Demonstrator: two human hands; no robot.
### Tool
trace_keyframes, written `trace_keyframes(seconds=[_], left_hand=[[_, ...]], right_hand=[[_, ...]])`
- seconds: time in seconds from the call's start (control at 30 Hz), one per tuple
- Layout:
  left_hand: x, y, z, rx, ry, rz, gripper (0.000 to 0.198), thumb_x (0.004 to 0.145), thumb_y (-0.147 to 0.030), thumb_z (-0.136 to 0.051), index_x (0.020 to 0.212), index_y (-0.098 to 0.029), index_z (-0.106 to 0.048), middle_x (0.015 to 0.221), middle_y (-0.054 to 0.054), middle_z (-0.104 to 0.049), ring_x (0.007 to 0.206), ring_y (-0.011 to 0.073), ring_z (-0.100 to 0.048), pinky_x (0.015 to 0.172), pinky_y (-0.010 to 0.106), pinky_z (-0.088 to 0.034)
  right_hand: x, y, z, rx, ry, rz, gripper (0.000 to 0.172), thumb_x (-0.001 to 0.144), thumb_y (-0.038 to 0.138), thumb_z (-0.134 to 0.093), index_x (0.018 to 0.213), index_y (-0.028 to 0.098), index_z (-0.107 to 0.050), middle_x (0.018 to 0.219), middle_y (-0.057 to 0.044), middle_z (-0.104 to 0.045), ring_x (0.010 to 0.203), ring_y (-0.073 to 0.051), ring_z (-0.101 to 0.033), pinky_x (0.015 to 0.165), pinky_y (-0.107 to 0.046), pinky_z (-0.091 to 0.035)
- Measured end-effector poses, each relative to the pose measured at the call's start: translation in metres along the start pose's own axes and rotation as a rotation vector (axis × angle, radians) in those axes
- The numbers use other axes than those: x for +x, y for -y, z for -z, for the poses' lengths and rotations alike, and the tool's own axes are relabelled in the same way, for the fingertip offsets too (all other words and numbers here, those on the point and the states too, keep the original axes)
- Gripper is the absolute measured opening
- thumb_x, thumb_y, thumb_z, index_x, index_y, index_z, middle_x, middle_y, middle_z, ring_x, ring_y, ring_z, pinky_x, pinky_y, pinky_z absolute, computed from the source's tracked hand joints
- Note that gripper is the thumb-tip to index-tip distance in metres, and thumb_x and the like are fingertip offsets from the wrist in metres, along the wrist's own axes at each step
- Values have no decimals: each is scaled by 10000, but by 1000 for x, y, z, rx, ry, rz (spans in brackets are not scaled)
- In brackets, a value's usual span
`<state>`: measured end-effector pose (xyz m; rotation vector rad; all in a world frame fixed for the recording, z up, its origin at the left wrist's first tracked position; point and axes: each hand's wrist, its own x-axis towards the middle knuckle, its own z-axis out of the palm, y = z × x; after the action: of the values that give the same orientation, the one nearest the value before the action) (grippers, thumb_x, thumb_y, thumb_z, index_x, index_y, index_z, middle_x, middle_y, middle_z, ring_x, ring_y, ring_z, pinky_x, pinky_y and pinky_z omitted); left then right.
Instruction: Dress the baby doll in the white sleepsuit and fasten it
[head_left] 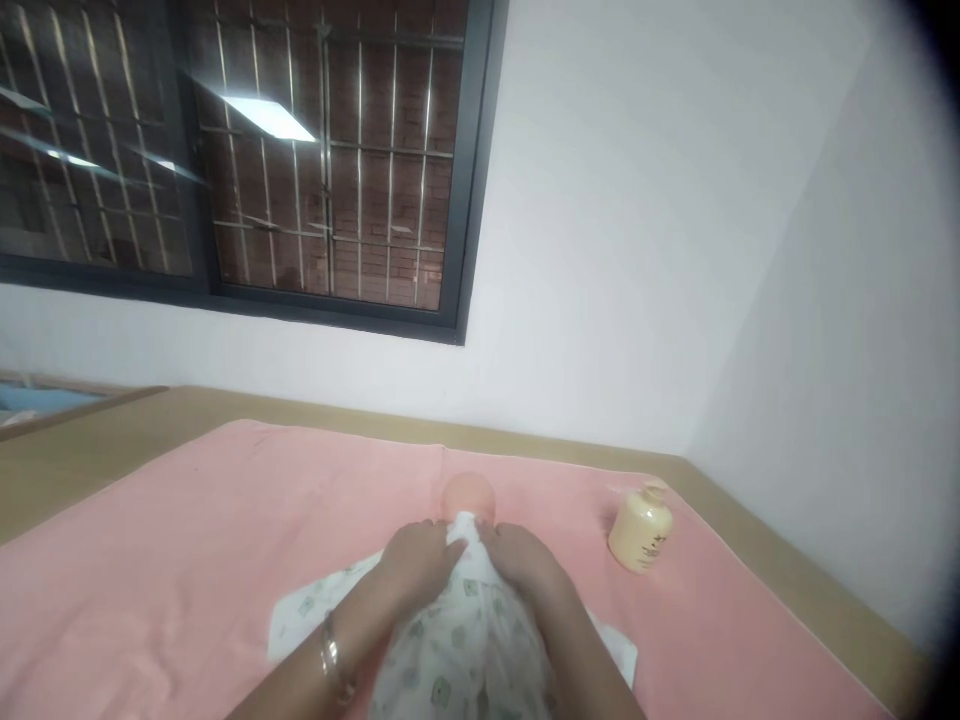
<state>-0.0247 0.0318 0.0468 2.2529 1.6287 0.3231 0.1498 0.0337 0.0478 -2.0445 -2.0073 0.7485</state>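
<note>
My left hand [421,565] and my right hand [521,560] are side by side near the middle, each closed on the upper part of a white patterned cloth [471,640]. The cloth has small green prints and spreads out flat to both sides under my forearms. Just beyond my hands shows a round, skin-toned head-like shape [469,492], probably a doll's; its lower part is hidden by the cloth and my hands. A silver bracelet [330,650] is on my left wrist.
A pink blanket [225,530] covers most of the tan table [202,402]. On the blanket at the right stands a pale yellow bottle [641,530] with dark lettering. A white wall and a dark-framed window with bars rise behind the table.
</note>
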Motion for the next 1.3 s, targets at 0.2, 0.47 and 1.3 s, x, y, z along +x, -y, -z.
trace_keyframes(seconds=[0.2, 0.47, 1.3], left_hand=[[5, -2, -5, 25, -39, 50, 383, 868, -415, -361, 943, -193, -664, 1003, 122, -697, 884, 264, -652, 715, 339, -465], [7, -9, -10, 37, -78, 132, 475, 925, -440, -298, 1000, -147, -666, 1018, 145, -693, 927, 276, -648, 772, 363, -467], [-9, -18, -15, 291, -139, 2, 560, 939, -506, -237, 968, -136, -655, 951, 162, -689, 894, 294, -639, 801, 417, -439]], right_hand=[[-7, 3, 0, -115, -38, -14, 632, 967, 465, -192, 1159, 71, -647, 1174, -217, -637, 1062, -304, -614, 876, -395, -433], [-9, 14, -7, -186, -131, 57, 450, 951, 268, -272, 1023, 101, -683, 1049, -190, -681, 974, -282, -639, 822, -368, -445], [-1, 1, -3, -41, -32, -46, 695, 971, 509, -136, 1154, 73, -645, 1184, -203, -633, 1079, -295, -599, 896, -391, -424]])
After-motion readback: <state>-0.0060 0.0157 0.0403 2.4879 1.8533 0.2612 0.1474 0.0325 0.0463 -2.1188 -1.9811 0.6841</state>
